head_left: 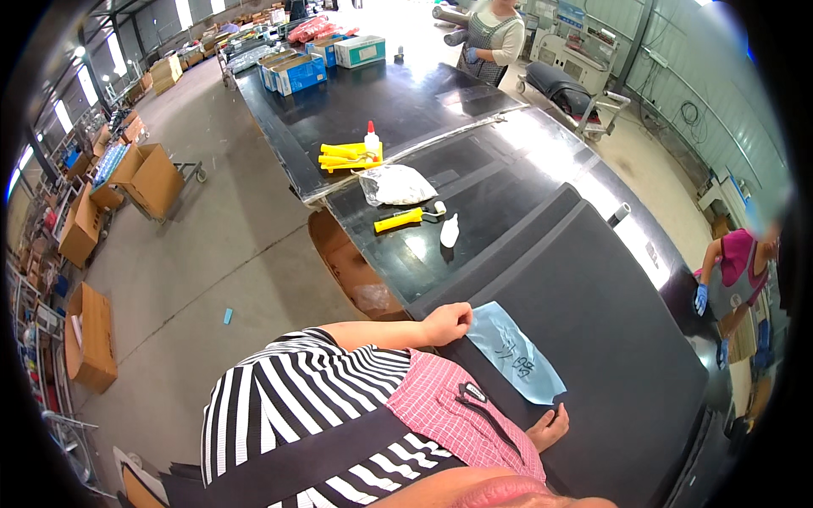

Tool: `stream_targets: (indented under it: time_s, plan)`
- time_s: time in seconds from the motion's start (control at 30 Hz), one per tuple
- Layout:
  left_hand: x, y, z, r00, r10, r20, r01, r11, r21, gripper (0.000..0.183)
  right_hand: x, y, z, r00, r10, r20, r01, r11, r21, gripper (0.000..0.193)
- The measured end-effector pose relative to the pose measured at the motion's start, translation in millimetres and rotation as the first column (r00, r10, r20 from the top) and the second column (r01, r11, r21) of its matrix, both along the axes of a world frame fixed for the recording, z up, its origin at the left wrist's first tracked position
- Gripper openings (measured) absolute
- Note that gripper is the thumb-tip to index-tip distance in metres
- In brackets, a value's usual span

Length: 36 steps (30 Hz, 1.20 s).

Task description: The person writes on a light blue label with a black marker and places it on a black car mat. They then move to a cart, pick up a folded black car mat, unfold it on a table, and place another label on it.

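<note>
My left hand [446, 323] rests as a loose fist on the near edge of a dark grey sheet [610, 322] laid over the long black table [406, 102]. It sits right beside the upper corner of a light blue label [517, 354] that lies flat on the sheet. My right hand [549, 427] shows below the label's lower end, fingers curled at the sheet's edge, partly hidden by my pink checked apron. Neither hand visibly holds anything.
On the table farther off lie a yellow-handled roller [405, 219], a white glue bottle [449, 230], a clear plastic bag [395, 184] and yellow tools [347, 156]. Blue boxes [296, 73] stand at the far end. A person [491, 38] stands there; another person [732, 284] works at right. Cardboard boxes [144, 178] line the floor.
</note>
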State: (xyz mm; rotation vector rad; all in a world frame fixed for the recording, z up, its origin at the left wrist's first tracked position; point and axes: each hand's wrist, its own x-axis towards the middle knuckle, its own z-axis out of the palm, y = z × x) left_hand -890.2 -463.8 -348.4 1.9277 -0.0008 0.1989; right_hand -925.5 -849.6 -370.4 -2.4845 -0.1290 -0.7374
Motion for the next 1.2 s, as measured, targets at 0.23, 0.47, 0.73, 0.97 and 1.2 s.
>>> stream_targets:
  time_s: [0.23,0.47,0.73,0.97,1.2]
  plan:
    - [2.0,8.5,-3.2,0.96,0.186,-0.208,-0.258,0.874,-0.412,0.008,9.9,17.1,12.1,1.0,-0.016,-0.001,0.016,1.0,0.006,0.029]
    - [20.8,28.4,-16.8,0.97,0.218,-0.107,-0.243,0.902,-0.357,0.009,7.2,-0.3,-1.1,1.0,-0.006,0.031,0.002,0.992,0.124,0.027]
    - [31.9,37.8,-14.3,0.959,0.271,-0.086,-0.282,0.877,-0.388,0.018,6.3,2.5,1.8,1.0,-0.012,0.024,0.01,0.993,0.115,0.024]
    - [7.5,67.9,-29.7,0.923,0.325,0.205,-0.369,0.9,0.233,0.014,7.2,4.5,3.9,0.999,0.006,0.048,-0.011,0.996,0.091,0.016]
    - [-10.4,69.7,-28.1,0.937,0.184,0.296,-0.295,0.873,0.389,0.009,8.7,6.4,4.3,0.999,-0.008,0.05,0.007,1.0,0.024,0.012]
